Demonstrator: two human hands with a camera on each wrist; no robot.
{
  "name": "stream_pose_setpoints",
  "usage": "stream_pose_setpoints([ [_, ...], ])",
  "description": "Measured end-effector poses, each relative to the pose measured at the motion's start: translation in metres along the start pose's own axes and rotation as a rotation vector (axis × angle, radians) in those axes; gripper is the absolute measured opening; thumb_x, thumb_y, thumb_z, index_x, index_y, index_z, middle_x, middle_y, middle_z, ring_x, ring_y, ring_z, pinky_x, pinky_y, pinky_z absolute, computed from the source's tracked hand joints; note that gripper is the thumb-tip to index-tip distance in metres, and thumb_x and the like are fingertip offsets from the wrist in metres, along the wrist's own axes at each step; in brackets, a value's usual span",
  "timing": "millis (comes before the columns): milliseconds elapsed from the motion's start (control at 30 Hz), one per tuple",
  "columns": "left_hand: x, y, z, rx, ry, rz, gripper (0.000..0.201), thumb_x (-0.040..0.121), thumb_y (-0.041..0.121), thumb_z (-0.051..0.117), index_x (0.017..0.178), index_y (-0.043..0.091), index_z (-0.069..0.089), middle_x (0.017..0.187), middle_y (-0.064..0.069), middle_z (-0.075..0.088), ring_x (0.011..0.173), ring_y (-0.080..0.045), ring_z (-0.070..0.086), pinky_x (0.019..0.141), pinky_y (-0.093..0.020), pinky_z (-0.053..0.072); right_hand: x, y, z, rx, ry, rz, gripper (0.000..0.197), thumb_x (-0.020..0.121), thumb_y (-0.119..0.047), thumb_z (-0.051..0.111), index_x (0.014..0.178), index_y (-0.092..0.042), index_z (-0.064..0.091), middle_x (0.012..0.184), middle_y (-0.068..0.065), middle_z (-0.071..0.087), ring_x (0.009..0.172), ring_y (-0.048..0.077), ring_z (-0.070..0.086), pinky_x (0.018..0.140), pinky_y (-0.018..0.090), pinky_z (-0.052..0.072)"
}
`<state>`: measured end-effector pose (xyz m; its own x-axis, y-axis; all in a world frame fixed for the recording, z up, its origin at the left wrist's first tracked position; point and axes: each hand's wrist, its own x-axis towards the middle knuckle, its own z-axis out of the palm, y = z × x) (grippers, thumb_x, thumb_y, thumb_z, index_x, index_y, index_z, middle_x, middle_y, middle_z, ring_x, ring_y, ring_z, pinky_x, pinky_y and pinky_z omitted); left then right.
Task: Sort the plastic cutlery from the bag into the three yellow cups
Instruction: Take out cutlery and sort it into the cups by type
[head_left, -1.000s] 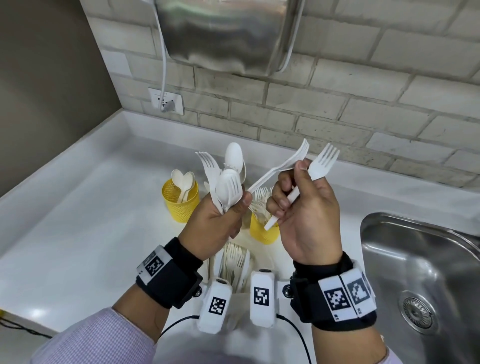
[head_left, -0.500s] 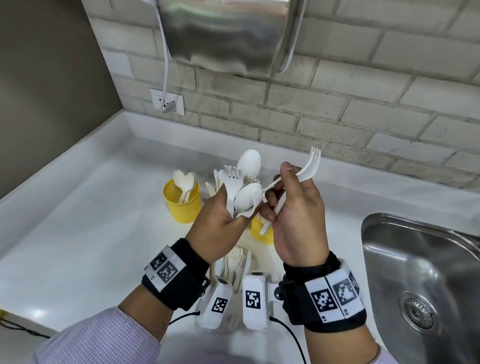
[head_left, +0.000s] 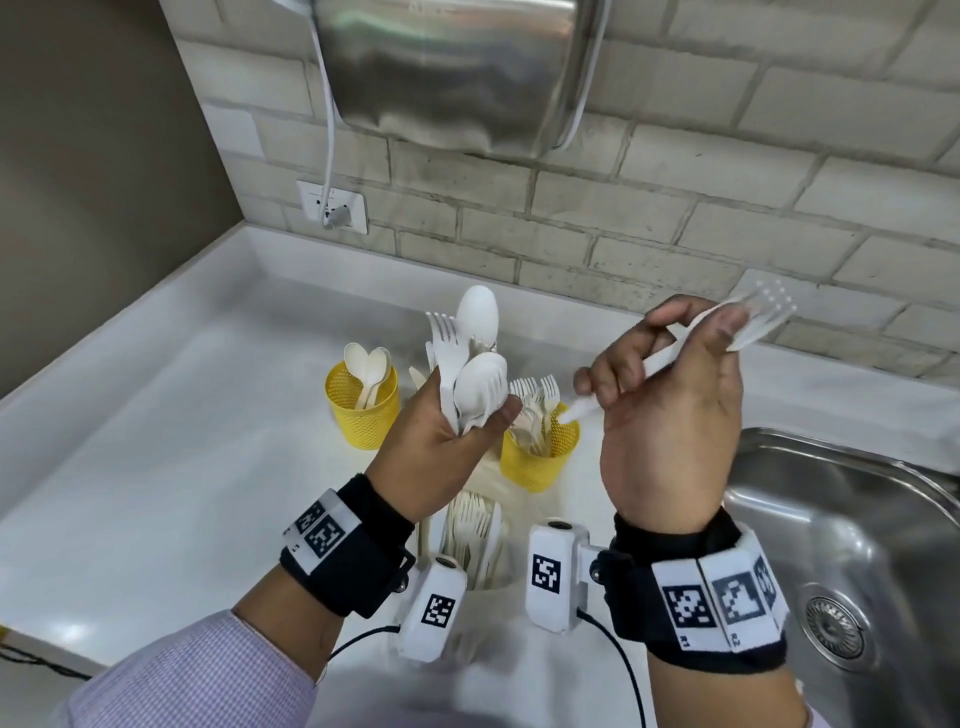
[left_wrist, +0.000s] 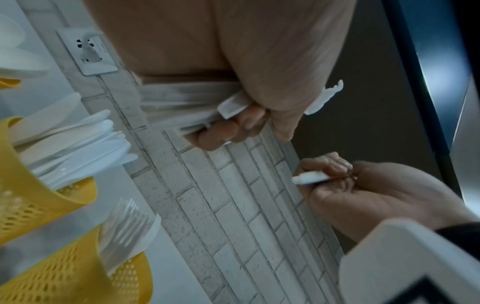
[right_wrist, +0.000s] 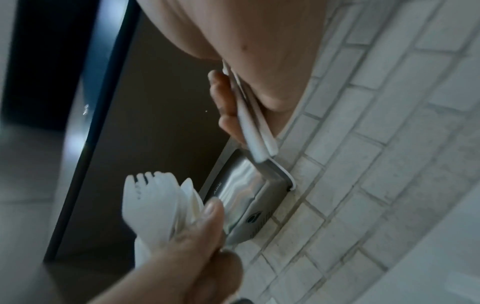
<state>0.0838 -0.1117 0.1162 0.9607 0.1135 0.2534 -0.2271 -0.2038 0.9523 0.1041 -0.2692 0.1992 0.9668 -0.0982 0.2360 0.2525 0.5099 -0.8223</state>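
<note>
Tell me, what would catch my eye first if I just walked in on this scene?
Two raised hands full of white plastic cutlery: the left hand grips a bunch of forks and spoons, the right hand holds forks up toward the brick wall. Below them on the white counter stand bright yellow cups, one with spoons, one with forks, beside a steel sink.

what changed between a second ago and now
The right hand, holding forks, pulled away to the right of the left hand; half a second ago the two were nearly touching. The left hand dropped a little and keeps its bundle of forks and spoons. Both grips are unchanged. The cups stayed put.
</note>
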Motion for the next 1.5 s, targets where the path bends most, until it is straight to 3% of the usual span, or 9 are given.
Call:
stream_pose_setpoints([
  [133, 0.005, 0.006, -0.001, 0.043, 0.123, 0.073, 0.040, 0.096, 0.032, 0.067, 0.121, 0.002, 0.059, 0.092, 0.020, 0.069, 0.092, -0.001, 0.068, 0.080, -0.013, 0.048, -0.014, 0.014, 0.001, -0.392, -0.155, -0.079, 0.025, 0.095, -0.037, 0.063, 0.096, -0.013, 0.057, 0.062, -0.009, 0.043, 0.054, 0.009, 0.040, 0.054, 0.024, 0.038],
  [333, 0.004, 0.005, -0.005, -0.048, 0.153, 0.028, 0.045, 0.090, 0.026, 0.066, 0.127, 0.004, 0.054, 0.114, -0.016, 0.064, 0.115, -0.041, 0.062, 0.101, -0.064, 0.048, -0.032, 0.043, -0.004, -0.479, -0.414, 0.040, 0.025, 0.086, 0.001, 0.077, 0.106, -0.001, 0.062, 0.056, -0.025, 0.052, 0.054, -0.007, 0.051, 0.062, 0.005, 0.040],
  [533, 0.002, 0.014, -0.005, 0.085, 0.179, 0.062, 0.048, 0.083, 0.036, 0.061, 0.122, 0.008, 0.060, 0.102, 0.004, 0.073, 0.098, -0.015, 0.071, 0.086, -0.036, 0.058, -0.029, 0.044, -0.004, -0.440, -0.415, 0.082, 0.020, 0.092, 0.000, 0.069, 0.111, 0.005, 0.063, 0.061, -0.024, 0.054, 0.058, -0.006, 0.050, 0.068, 0.007, 0.043],
  [700, 0.002, 0.016, -0.002, 0.060, 0.191, 0.068, 0.039, 0.088, 0.032, 0.074, 0.116, 0.005, 0.066, 0.098, 0.005, 0.075, 0.097, -0.011, 0.072, 0.084, -0.028, 0.057, -0.025, 0.043, -0.002, -0.277, -0.366, 0.029, 0.032, 0.091, -0.022, 0.072, 0.112, 0.000, 0.063, 0.068, 0.017, 0.042, 0.066, 0.013, 0.046, 0.068, 0.016, 0.046],
  [867, 0.001, 0.016, 0.001, 0.080, 0.193, 0.068, 0.041, 0.086, 0.021, 0.080, 0.123, 0.010, 0.066, 0.110, 0.006, 0.076, 0.106, -0.004, 0.071, 0.091, -0.024, 0.056, -0.021, 0.039, -0.004, -0.241, -0.369, 0.017, 0.031, 0.101, -0.013, 0.053, 0.111, 0.015, 0.060, 0.070, -0.019, 0.064, 0.068, -0.003, 0.059, 0.070, 0.012, 0.047],
  [1133, -0.001, 0.010, 0.000, 0.037, 0.138, 0.016, 0.044, 0.084, 0.008, 0.079, 0.119, 0.023, 0.059, 0.110, 0.007, 0.074, 0.103, -0.009, 0.071, 0.091, -0.031, 0.058, -0.014, 0.022, 0.005, -0.170, -0.128, -0.019, 0.027, 0.106, -0.033, 0.050, 0.092, -0.019, 0.068, 0.067, 0.007, 0.050, 0.060, 0.023, 0.045, 0.061, 0.041, 0.037],
  [1300, -0.005, 0.012, -0.001, -0.001, 0.069, -0.015, 0.023, 0.086, -0.001, 0.071, 0.092, 0.018, 0.059, 0.072, 0.015, 0.063, 0.069, -0.005, 0.061, 0.067, -0.019, 0.050, 0.008, 0.002, -0.004, -0.006, 0.024, -0.015, 0.026, 0.112, -0.029, 0.038, 0.098, -0.013, 0.053, 0.070, 0.009, 0.065, 0.065, 0.031, 0.068, 0.068, 0.039, 0.054],
  [1400, -0.009, 0.019, -0.003, -0.248, -0.049, -0.114, 0.019, 0.083, 0.001, 0.061, 0.073, 0.012, 0.049, 0.061, -0.009, 0.037, 0.047, -0.015, 0.033, 0.047, -0.021, 0.034, 0.012, -0.005, -0.007, -0.127, 0.052, -0.142, 0.025, 0.112, -0.028, 0.037, 0.095, -0.015, 0.051, 0.053, 0.005, 0.053, 0.041, 0.025, 0.051, 0.050, 0.034, 0.047],
  [1500, -0.007, 0.026, -0.009, -0.538, -0.133, -0.217, 0.024, 0.079, -0.003, 0.046, 0.075, 0.019, 0.054, 0.061, -0.007, 0.026, 0.041, -0.011, 0.020, 0.045, -0.016, 0.022, 0.006, -0.007, -0.005, -0.196, 0.001, -0.160, 0.023, 0.110, -0.029, 0.042, 0.092, -0.019, 0.051, 0.052, -0.006, 0.031, 0.040, 0.013, 0.026, 0.043, 0.021, 0.026],
])
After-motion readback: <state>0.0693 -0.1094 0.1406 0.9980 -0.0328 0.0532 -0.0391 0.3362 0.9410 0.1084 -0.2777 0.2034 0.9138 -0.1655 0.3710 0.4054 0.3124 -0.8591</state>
